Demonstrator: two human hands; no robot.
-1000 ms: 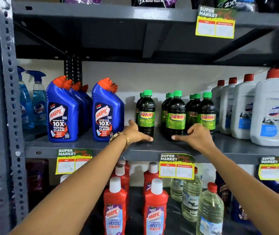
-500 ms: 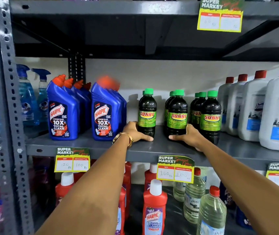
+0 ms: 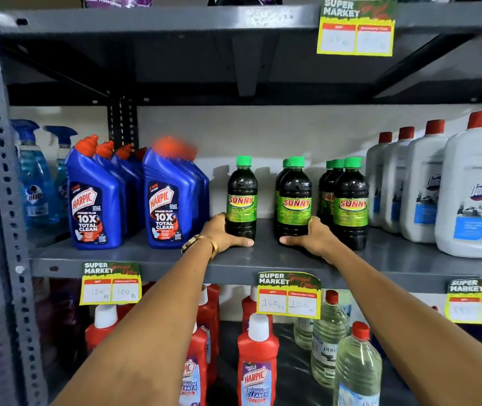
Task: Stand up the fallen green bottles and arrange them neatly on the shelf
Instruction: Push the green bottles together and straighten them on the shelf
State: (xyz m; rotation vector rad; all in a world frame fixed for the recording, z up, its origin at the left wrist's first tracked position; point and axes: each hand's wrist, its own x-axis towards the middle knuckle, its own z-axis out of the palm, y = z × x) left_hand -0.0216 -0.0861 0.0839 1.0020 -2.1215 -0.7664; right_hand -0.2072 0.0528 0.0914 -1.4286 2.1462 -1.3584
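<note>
Several dark bottles with green caps and green SUNNY labels stand upright on the grey middle shelf (image 3: 134, 256). They form three short rows running front to back. My left hand (image 3: 224, 232) wraps the base of the left front bottle (image 3: 241, 197). My right hand (image 3: 311, 237) wraps the base of the middle front bottle (image 3: 295, 197). The right row (image 3: 350, 200) stands just right of my right hand, untouched. No green bottle lies on its side in view.
Blue Harpic bottles (image 3: 94, 200) and blue spray bottles (image 3: 33, 183) stand left of the green ones. White jugs with red caps (image 3: 474, 194) stand to the right. Red Harpic bottles (image 3: 257, 364) and clear bottles (image 3: 357, 367) fill the shelf below. Price tags (image 3: 289, 294) hang on the shelf edges.
Both hands have slid from the shelf surface in front of the bottles onto the bases of the left and middle front bottles. The camera has moved closer.
</note>
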